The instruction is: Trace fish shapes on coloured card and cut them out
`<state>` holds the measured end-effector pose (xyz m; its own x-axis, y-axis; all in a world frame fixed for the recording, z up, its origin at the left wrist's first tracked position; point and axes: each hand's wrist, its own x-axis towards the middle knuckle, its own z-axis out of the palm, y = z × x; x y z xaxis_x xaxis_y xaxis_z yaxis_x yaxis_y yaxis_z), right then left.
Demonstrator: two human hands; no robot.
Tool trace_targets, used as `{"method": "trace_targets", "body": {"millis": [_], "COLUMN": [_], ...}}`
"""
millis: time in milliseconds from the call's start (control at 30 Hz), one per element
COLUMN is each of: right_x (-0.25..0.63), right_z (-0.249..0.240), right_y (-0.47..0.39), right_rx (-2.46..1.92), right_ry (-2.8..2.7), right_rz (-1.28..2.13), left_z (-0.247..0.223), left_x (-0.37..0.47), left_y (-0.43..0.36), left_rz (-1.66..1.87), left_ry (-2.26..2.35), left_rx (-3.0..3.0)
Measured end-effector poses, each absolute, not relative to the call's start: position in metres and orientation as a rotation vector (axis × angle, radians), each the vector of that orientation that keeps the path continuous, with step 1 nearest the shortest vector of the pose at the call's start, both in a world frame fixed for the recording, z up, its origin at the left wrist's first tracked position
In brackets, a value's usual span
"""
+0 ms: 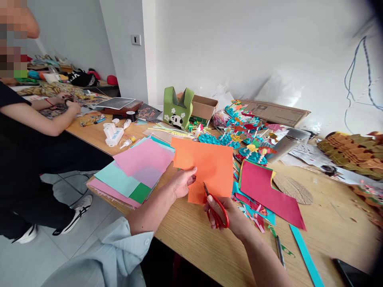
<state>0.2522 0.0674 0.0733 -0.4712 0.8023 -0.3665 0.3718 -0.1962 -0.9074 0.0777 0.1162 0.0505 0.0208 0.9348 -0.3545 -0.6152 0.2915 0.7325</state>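
Note:
An orange sheet of paper (206, 159) is held up over the table, with a piece cut out at its lower left. My left hand (182, 183) pinches it by that inner edge, thumb on top. In my right hand (223, 211) is a pair of red-handled scissors (221, 211), fingers through the loops. The blades point up and left against the lower part of the sheet, near a faint drawn outline. Just right of the sheet lies a dark red paper (266, 191) with a corner cut away, beside paper scraps (254, 215).
Pastel sheets (140, 159) are stacked at left. Blue paper crafts (248, 139), a green panda bag (178, 109) and a cardboard box (205, 107) stand behind. A pen (280, 251), blue strip (305, 255) and phone (350, 273) lie at right. Another person (38, 115) works at left.

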Motion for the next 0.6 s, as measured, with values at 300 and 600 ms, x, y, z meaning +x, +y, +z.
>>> {"method": "trace_targets", "body": {"millis": [300, 600], "right_x": [0.269, 0.261], "right_z": [0.107, 0.133], "right_y": [0.085, 0.088], "right_rx": [-1.51, -1.668], "right_ry": [-2.125, -2.229], "right_rz": [1.718, 1.791], "left_z": [0.053, 0.052], "left_x": [0.077, 0.075], "left_y": [0.114, 0.115], "left_rz": [1.182, 1.218], "left_ry": [0.787, 0.81], "left_rx": [0.469, 0.471]}}
